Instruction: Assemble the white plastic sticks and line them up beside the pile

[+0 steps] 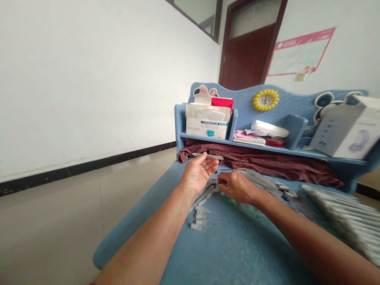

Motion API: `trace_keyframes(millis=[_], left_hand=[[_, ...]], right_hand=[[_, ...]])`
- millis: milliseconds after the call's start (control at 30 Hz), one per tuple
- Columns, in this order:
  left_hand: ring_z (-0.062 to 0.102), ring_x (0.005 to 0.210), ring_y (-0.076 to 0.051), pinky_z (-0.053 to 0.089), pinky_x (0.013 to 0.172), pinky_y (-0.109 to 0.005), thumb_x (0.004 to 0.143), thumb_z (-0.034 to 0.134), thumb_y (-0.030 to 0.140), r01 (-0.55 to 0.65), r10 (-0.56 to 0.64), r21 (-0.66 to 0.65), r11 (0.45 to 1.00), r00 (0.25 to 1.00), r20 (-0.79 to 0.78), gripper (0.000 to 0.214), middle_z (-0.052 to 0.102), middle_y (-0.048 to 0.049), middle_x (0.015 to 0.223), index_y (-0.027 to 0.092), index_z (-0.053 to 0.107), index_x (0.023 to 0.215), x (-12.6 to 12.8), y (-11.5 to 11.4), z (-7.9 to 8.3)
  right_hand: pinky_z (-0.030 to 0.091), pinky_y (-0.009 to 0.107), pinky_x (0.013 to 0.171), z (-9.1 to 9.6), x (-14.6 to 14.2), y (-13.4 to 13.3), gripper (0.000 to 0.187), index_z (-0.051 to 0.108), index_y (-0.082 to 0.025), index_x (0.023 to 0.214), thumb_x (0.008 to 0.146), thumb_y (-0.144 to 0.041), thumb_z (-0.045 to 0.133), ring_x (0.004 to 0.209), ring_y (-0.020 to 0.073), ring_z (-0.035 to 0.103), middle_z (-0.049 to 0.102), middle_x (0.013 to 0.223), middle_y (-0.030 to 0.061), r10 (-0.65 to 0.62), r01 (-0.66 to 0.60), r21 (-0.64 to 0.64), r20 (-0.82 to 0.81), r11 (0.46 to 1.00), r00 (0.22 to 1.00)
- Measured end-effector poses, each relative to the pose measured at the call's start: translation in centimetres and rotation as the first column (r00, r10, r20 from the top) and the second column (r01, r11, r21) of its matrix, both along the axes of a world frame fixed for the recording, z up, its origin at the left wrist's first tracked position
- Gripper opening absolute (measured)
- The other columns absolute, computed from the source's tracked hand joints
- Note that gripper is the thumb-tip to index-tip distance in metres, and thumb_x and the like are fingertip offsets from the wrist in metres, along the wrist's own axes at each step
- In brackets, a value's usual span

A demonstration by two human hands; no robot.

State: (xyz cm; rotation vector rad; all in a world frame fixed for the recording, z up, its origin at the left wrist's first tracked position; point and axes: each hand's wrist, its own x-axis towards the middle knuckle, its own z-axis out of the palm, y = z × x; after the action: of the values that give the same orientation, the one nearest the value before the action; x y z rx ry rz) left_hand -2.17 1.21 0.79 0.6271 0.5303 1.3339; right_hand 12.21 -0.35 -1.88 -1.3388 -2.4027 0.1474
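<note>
My left hand (198,172) is turned palm up, with a slim whitish pen-like tube (214,157) held between the thumb and fingers. Just to its right, my right hand (236,186) is closed, fingertips curled down over small parts on the blue desk (237,245). Whatever those fingertips pinch is hidden. Below my left hand lie several short translucent caps (200,217), roughly in a column, and thin clear pieces (208,193). Behind my right hand is a spread of grey slender tubes (258,180), with small black-and-white pieces (286,191) at its right end.
At the right lies a row of white-grey rods (347,217). A bunched red checked cloth (267,160) runs below the shelf. Above it are a mask box (206,124), papers (248,138), a red round tin (274,141) and a white carton (344,128). The desk's left edge drops to tiled floor.
</note>
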Motion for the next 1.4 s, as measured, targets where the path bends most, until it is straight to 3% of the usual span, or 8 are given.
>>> trace_keyframes(millis=[67,167,267,433,767,1167,1400], left_hand=[[0.063,0.051,-0.012,0.049,0.048,-0.02,0.085,0.047,0.014,0.009,-0.009,0.011,1.0,1.0,-0.019,0.023,0.065,-0.0056,0.055,0.008,0.058,0.067,0.1,0.0,-0.1],[0.063,0.05,-0.012,0.05,0.047,-0.021,0.084,0.048,0.015,0.035,-0.034,0.019,0.999,0.998,-0.06,0.021,0.065,-0.0056,0.056,0.008,0.058,0.067,0.5,-0.1,-0.5],[0.063,0.051,-0.013,0.05,0.047,-0.021,0.083,0.05,0.015,0.071,-0.067,0.032,0.997,0.992,-0.106,0.019,0.066,-0.0063,0.058,0.008,0.059,0.068,0.9,-0.2,-0.9],[0.063,0.052,-0.014,0.05,0.047,-0.021,0.082,0.051,0.014,0.096,-0.085,0.05,0.994,0.981,-0.176,0.016,0.067,-0.0084,0.062,0.008,0.059,0.07,1.4,-0.4,-1.1],[0.064,0.051,-0.015,0.05,0.044,-0.021,0.081,0.053,0.014,0.12,-0.1,0.074,0.99,0.966,-0.238,0.009,0.067,-0.0075,0.061,0.01,0.056,0.073,1.8,-0.8,-1.2],[0.064,0.051,-0.016,0.05,0.043,-0.021,0.08,0.053,0.014,0.143,-0.085,0.169,0.975,0.947,-0.311,0.005,0.066,-0.0082,0.062,0.011,0.052,0.076,1.6,-0.9,-1.3],[0.065,0.052,-0.016,0.051,0.045,-0.021,0.079,0.056,0.015,0.175,-0.088,0.231,0.957,0.935,-0.342,0.006,0.066,-0.0093,0.064,0.011,0.053,0.075,1.5,-1.1,-1.0]], right_hand=[[0.039,0.022,0.049,0.1,0.8,-0.6,0.011,0.057,-0.015,0.069,0.075,-0.022,0.05,0.049,0.0127,0.057,0.059,0.054,0.001,0.028,-0.084,-0.16,-0.321,0.983,0.947],[0.04,0.021,0.043,0.3,2.0,-1.6,0.018,0.053,-0.015,0.067,0.07,-0.03,0.061,0.042,0.0114,0.055,0.056,0.048,-0.0024,-0.05,-0.235,-0.312,-0.691,0.921,0.721],[0.038,0.019,0.039,0.5,3.0,-2.2,0.026,0.054,-0.014,0.064,0.063,-0.033,0.07,0.036,0.0097,0.052,0.055,0.045,-0.0034,-0.094,-0.275,-0.294,-0.821,0.915,0.564],[0.034,0.019,0.034,0.9,3.7,-2.1,0.029,0.054,-0.014,0.064,0.059,-0.034,0.075,0.033,0.0082,0.048,0.054,0.045,-0.0042,-0.073,-0.266,-0.203,-0.9,0.942,0.429],[0.037,0.019,0.031,1.0,2.9,-2.4,0.029,0.053,-0.016,0.068,0.059,-0.033,0.074,0.034,0.0078,0.048,0.052,0.049,-0.0054,-0.021,-0.156,-0.107,-0.879,0.982,0.475],[0.04,0.02,0.033,0.7,3.0,-2.6,0.022,0.054,-0.018,0.072,0.067,-0.034,0.068,0.036,0.0075,0.047,0.052,0.053,-0.0051,0.004,-0.083,-0.058,-0.795,0.995,0.606],[0.038,0.019,0.03,1.0,2.8,-2.7,0.032,0.049,-0.017,0.081,0.067,-0.041,0.066,0.032,0.0097,0.051,0.058,0.053,-0.0042,-0.056,-0.276,-0.205,-0.884,0.939,0.464]])
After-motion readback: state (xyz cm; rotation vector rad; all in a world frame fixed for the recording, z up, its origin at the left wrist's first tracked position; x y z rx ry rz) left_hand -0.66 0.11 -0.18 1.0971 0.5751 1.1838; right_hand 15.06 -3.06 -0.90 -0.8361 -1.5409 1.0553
